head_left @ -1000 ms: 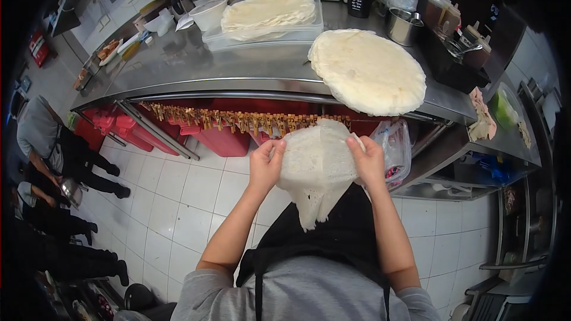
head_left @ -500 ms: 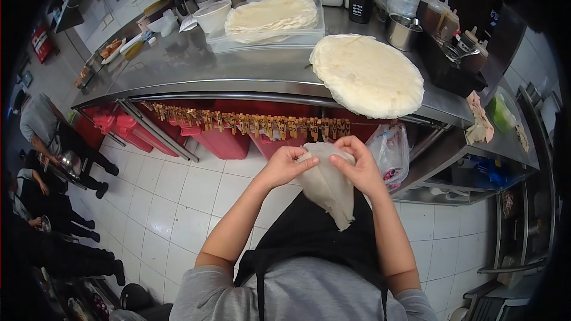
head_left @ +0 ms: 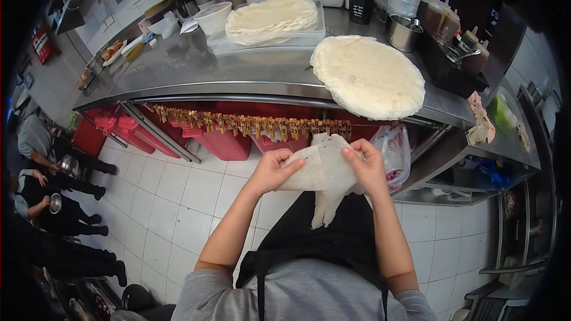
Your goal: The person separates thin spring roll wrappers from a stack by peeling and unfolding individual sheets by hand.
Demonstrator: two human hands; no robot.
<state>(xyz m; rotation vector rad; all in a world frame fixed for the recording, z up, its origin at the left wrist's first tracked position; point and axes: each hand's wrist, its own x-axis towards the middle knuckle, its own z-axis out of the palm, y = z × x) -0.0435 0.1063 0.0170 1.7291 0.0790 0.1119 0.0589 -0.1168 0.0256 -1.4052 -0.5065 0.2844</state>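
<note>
Between my two hands hangs a thin, limp, greyish-white flatbread sheet [head_left: 324, 169], held in front of my black apron. My left hand [head_left: 272, 169] pinches its left side between thumb and fingers. On the right side, my right hand [head_left: 367, 163] grips it the same way. The sheet is spread between them, with a ragged tail drooping below and a small hole near its top. Ahead of my hands, a stack of round, pale flatbreads [head_left: 369, 77] lies on the counter and juts over its front edge.
On the steel counter [head_left: 238, 74], a clear tub [head_left: 303, 41] bears more flatbreads. A black cup [head_left: 361, 0], a metal pot [head_left: 404, 32] and sauce bottles stand at right. Clothespins [head_left: 250, 125] line the rail above red bins [head_left: 220, 144]. Co-workers [head_left: 44, 142] stand at left, some holding metal bowls.
My hands have moved apart, and the sheet between them has opened out wider. At left, a co-worker's metal bowl has shifted.
</note>
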